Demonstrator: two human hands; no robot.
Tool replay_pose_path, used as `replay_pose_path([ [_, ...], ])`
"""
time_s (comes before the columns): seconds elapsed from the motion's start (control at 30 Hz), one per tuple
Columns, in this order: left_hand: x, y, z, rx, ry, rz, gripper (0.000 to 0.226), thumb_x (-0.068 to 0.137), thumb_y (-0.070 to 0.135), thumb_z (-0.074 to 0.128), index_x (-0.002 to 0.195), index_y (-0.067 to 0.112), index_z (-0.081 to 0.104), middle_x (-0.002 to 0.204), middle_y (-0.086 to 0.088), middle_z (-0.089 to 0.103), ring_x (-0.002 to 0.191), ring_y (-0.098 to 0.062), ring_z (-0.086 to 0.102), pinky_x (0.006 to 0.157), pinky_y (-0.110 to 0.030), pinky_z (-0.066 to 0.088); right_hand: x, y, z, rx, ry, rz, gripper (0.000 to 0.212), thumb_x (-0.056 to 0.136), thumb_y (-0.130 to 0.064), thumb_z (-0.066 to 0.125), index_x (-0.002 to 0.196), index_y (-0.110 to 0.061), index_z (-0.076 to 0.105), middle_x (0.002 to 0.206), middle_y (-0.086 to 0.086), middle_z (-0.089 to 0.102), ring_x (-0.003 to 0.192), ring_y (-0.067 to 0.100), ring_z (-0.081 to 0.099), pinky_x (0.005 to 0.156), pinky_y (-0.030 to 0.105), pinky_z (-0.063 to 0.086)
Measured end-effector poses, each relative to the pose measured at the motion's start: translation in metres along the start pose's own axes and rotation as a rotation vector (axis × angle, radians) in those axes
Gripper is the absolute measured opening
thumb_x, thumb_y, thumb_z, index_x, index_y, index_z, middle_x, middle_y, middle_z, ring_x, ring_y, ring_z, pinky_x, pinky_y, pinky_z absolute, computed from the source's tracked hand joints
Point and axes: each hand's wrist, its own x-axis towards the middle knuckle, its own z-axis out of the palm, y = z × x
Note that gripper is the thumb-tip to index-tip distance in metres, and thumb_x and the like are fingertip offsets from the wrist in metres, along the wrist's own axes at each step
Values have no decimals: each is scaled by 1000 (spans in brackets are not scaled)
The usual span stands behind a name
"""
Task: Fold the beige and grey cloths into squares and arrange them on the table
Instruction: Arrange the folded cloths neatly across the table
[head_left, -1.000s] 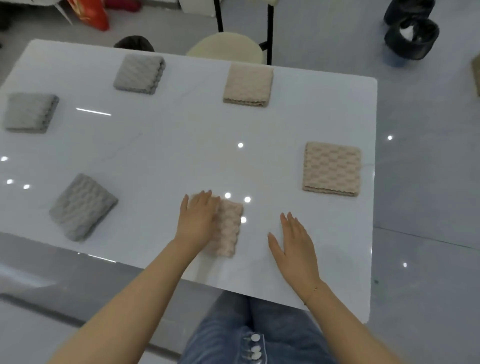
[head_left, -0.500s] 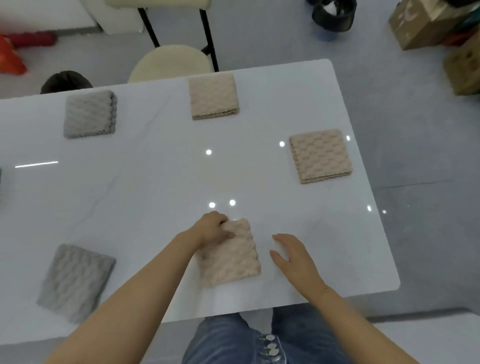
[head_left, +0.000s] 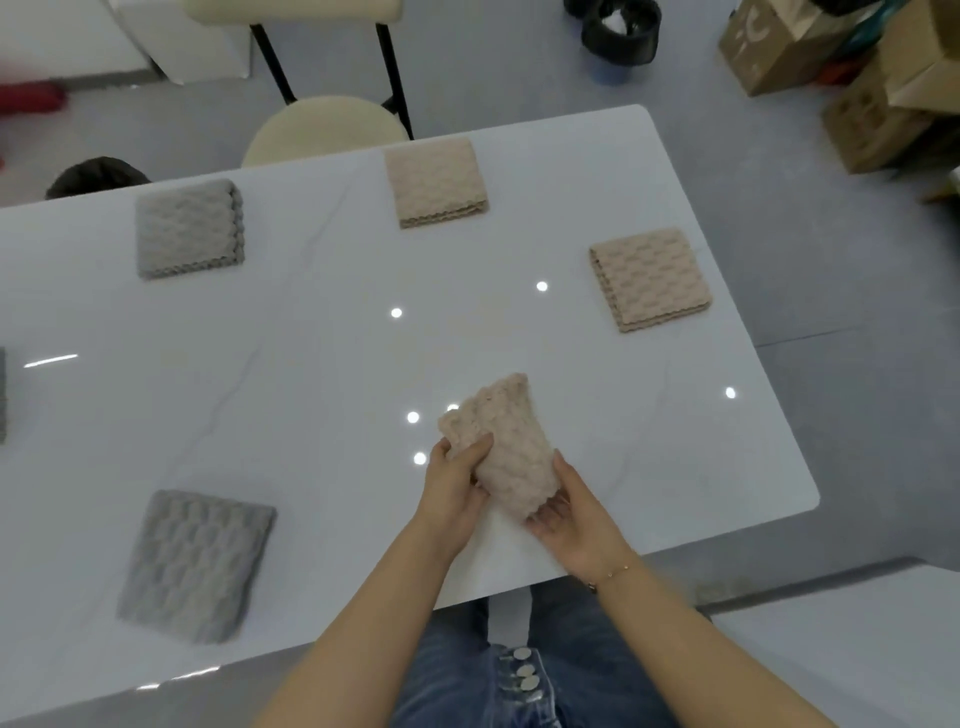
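Note:
A folded beige cloth is lifted off the white table near its front edge, tilted up. My left hand grips its left side with the thumb over the top. My right hand cups it from below on the right. Two more beige cloths lie folded into squares, one at the far middle and one at the right. Folded grey cloths lie at the far left and at the front left. A sliver of another grey cloth shows at the left border.
A cream stool and a chair stand behind the table's far edge. Cardboard boxes are stacked on the floor at the upper right, beside a black bin. My jeans-clad legs show below the table's front edge.
The beige cloth lay flat under my left hand before; now both hands hold it raised off the table. My right hand moved in from beside it. The camera view shifted rightwards.

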Motion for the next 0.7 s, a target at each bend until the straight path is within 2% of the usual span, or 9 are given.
replay_pose_path([
  [0.13,-10,-8,-2,-143,-37,18,40,87,-2,59,126,7,53,120,-13,66,111,-28,63,94,-44,51,7,-12,17,103,-53,48,40,90,-24,60,124,-3,58,124,17,63,117,29,58,100,38,46],
  [0.23,-19,-7,-3,-172,-121,-14,43,85,-5,56,128,4,52,121,-15,65,113,-29,62,92,-42,52,14,-26,26,0,-35,-88,50,79,-13,71,126,-2,56,123,21,62,113,33,60,97,45,49],
  [0.3,-23,-5,-7,-138,-164,-28,42,86,-1,58,127,7,54,121,-13,65,112,-26,63,93,-44,51,16,-36,30,-102,16,-235,50,77,-5,73,124,-6,56,118,18,64,105,29,64,87,40,55],
  [0.37,-22,-8,-16,-43,-138,-43,40,86,9,63,125,16,56,120,-7,66,110,-21,64,96,-47,49,16,-45,32,-304,69,-401,45,78,-3,72,119,-12,56,113,7,61,99,17,62,78,26,55],
  [0.43,-19,-17,-28,94,-30,-87,38,85,20,68,122,21,57,118,-4,67,110,-19,63,96,-45,49,20,-49,30,-594,72,-524,46,78,-3,73,119,-15,55,113,0,56,96,7,57,71,11,49],
  [0.5,-17,-29,-39,258,102,-126,33,86,25,68,117,15,59,115,-5,67,103,-17,63,92,-36,51,26,-47,23,-743,59,-510,54,78,-1,72,125,-16,50,110,-5,52,91,1,52,62,5,46],
  [0.6,-13,-42,-46,563,232,-94,29,86,25,67,109,8,62,108,-9,67,90,-18,63,82,-31,52,30,-43,12,-705,66,-430,62,78,3,69,131,-17,45,110,-8,50,91,2,52,61,9,46],
  [0.7,-8,-37,-41,742,236,-109,40,87,47,58,109,13,56,108,-2,63,95,-18,61,85,-33,53,33,-42,8,-619,71,-394,59,77,2,70,129,-19,49,113,-3,53,100,11,56,71,21,51],
])
